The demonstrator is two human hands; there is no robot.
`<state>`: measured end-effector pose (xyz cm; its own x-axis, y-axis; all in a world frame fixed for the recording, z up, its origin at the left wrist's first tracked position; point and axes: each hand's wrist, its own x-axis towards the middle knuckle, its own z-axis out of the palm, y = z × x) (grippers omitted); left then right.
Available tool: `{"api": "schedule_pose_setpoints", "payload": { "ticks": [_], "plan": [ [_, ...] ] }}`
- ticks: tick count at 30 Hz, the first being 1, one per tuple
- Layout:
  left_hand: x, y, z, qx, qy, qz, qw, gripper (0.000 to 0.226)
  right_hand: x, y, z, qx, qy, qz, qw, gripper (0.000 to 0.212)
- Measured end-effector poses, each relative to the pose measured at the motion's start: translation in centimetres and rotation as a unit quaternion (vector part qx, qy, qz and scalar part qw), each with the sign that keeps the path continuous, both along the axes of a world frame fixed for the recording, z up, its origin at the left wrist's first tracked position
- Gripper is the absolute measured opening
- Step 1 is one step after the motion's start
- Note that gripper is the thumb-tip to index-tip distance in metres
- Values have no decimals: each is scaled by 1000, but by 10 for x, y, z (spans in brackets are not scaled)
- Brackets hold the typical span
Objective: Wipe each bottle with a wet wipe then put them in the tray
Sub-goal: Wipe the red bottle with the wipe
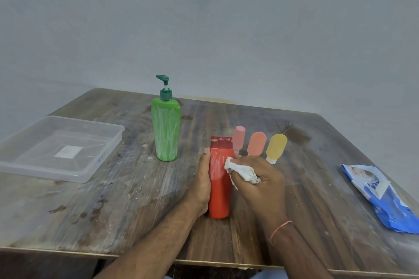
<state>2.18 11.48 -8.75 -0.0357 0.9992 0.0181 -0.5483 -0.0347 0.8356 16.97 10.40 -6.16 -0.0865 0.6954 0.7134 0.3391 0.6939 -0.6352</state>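
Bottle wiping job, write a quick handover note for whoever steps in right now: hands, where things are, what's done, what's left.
Left hand: steadies the red bottle, which stands upright on the table.
Right hand: grips a crumpled wet wipe, pressed to the red bottle's side.
Green pump bottle: upright behind, white streaks on it, not wiped clean.
Three small bottles, pink, orange and yellow, lie in a row behind the hands.
Tray: at the left, no bottles in it.
Wipes pack: at the right.
Done: nothing is in the tray.
Left: finish the red bottle, wipe the others, put all five in the tray.

Illegible blue scrawl, tray (103,157) rim
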Motion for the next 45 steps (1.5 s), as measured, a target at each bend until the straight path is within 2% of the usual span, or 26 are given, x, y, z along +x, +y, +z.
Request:
{"api": "schedule_pose_setpoints", "payload": {
  "ticks": [4, 6, 10, 13, 16, 20, 25, 30, 34, 36, 40, 43, 45],
  "plan": [
    [1, -1, 3, 8, 11, -5, 1000, 68, 5, 11, 1, -27, 4, -34, 999, 15],
    [1, -1, 2, 5, 2, 6, 1000, 69, 1, 12, 6, -4, -4, -36, 999, 12],
    [1, 0, 1, -12, -17, 12, 1000, 71, 3, 4, 10, 57, -82, 31, 995, 14],
    [2, 0, 2, -4, -7, -4, 1000, 70, 9, 9, 11, 55, -78, -9, 995, 10],
    [2, -2, 3, -7, -10, -9, 1000, 72, 2, 7, 14, 53, -63, -11, 997, 22],
    [-1, -5, 5, -10, -3, -33, 999, 77, 7, 3, 9, 76, -125, 25, 989, 26],
    [-1, -4, 3, -20, -5, -32, 999, 76, 3, 5, 12, 60, -90, -17, 994, 30],
    [-2, -5, 4, -11, -7, -48, 999, 77, 15, 1, 15, 65, -207, 45, 975, 27],
    [1, -6, 5, -9, -11, -33, 999, 67, 13, 5, 19, 52, -146, -19, 988, 37],
    [1, -7, 5, -5, -31, -33, 999, 66, 8, 1, 19, 52, -139, -2, 989, 42],
    [1, -7, 5, 1, -32, -40, 999, 66, 15, -2, 20, 64, -186, 27, 980, 43],
    [2, -8, 6, 8, -8, -31, 999, 64, 12, 5, 23, 45, -136, -6, 990, 46],
    [1, -8, 6, 2, -21, -21, 1000, 66, 6, 4, 26, 43, -129, 6, 991, 49]
  ]
}}
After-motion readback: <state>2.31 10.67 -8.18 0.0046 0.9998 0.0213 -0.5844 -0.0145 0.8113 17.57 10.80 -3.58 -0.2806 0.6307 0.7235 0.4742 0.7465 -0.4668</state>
